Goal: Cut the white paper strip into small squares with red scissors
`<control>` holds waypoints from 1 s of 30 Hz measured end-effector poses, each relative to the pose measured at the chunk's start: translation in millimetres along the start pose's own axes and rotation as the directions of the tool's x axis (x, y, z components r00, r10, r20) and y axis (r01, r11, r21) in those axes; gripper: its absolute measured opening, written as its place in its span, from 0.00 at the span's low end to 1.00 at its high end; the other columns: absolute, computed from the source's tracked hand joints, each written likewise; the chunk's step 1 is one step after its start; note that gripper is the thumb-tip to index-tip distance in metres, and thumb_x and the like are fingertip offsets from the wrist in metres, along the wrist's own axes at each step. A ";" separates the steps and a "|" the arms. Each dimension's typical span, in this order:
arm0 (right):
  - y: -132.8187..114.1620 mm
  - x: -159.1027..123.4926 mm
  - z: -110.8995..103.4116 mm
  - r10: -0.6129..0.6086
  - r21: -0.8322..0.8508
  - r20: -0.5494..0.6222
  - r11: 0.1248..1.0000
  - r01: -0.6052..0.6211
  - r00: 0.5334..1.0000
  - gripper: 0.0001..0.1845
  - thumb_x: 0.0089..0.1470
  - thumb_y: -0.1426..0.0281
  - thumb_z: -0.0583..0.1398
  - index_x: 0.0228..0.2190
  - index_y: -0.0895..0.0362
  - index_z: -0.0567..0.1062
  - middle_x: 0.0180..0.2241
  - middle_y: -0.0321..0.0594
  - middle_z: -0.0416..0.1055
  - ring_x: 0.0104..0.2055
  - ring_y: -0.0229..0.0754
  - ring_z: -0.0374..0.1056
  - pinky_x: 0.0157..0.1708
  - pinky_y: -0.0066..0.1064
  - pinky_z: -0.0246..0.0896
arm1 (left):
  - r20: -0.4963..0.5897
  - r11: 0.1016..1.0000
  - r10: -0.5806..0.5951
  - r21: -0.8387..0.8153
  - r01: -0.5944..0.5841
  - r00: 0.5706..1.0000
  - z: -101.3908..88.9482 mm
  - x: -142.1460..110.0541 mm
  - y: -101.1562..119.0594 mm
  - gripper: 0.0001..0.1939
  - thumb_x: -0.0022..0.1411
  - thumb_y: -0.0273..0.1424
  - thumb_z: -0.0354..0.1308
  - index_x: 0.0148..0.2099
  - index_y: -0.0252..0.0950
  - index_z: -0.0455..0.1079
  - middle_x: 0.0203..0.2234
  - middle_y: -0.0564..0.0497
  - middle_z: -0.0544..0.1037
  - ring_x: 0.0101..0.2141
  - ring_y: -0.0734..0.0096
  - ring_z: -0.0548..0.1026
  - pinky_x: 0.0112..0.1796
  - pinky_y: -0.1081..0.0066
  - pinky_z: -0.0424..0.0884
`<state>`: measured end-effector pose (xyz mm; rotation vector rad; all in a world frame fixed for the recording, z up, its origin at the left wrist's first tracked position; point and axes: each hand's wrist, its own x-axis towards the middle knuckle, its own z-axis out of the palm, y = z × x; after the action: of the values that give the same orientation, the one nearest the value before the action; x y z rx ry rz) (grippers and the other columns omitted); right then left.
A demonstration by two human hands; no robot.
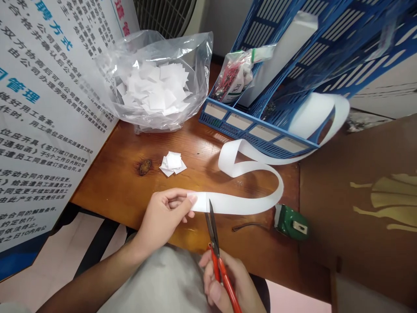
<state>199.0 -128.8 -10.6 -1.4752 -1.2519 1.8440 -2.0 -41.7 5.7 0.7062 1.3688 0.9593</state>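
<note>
White strip point(241, 204), ctr to R of frame: end clamped betw. thumb & fingers of L hand point(166, 213), prob. for tautness. Scissors point(215, 244), lower ctr, gripped by R hand point(230, 278), fingers curled round handles, blades parted at strip. Squares point(173, 161) piled left of ctr, prob. to be kept clear of blades.

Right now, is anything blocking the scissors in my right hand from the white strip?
Nothing visible. Your right hand holds the scissors with one blade already over the white strip; your left hand grips its end, beside the blades.
</note>
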 end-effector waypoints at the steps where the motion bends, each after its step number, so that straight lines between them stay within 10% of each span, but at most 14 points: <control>1: -0.3 4.0 0.4 -0.014 -0.004 0.025 1.000 0.015 1.000 0.26 0.56 0.46 0.64 0.39 0.57 0.77 0.26 0.38 0.71 0.25 0.40 0.65 0.27 0.31 0.63 | -0.006 1.000 0.009 0.007 -0.009 1.000 0.9 -0.9 -0.6 0.12 0.62 0.40 0.68 0.36 0.35 0.81 0.21 0.52 0.79 0.24 0.77 0.75 0.25 0.81 0.70; 9: 2.8 11.2 17.3 -0.038 0.117 -0.121 0.992 0.053 0.992 0.33 0.52 0.39 0.63 0.37 0.57 0.77 0.24 0.37 0.70 0.23 0.39 0.61 0.21 0.28 0.57 | -0.041 0.997 0.075 0.004 -0.075 0.996 4.3 -6.0 -1.5 0.08 0.63 0.36 0.68 0.38 0.36 0.82 0.22 0.53 0.81 0.24 0.78 0.77 0.27 0.82 0.74; 17: 3.3 14.4 4.7 -0.009 0.077 0.061 0.997 0.004 0.998 0.34 0.55 0.38 0.61 0.42 0.56 0.74 0.28 0.40 0.71 0.25 0.40 0.64 0.26 0.31 0.59 | -0.064 0.990 0.143 0.013 -0.143 0.988 8.6 -5.3 -2.4 0.07 0.64 0.35 0.67 0.38 0.37 0.82 0.23 0.54 0.82 0.25 0.77 0.78 0.28 0.82 0.76; 30: -0.7 15.3 6.4 -0.005 0.077 0.042 0.997 0.002 0.999 0.34 0.54 0.38 0.62 0.41 0.57 0.74 0.28 0.39 0.71 0.26 0.40 0.64 0.27 0.31 0.58 | -0.075 0.983 0.184 0.025 -0.183 0.980 9.0 -6.2 -2.1 0.06 0.64 0.33 0.67 0.38 0.37 0.83 0.21 0.54 0.81 0.24 0.78 0.78 0.28 0.82 0.76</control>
<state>188.1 -118.5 -17.8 -1.3994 -1.1880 1.9081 7.6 -47.0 7.8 0.8275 1.3983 1.1308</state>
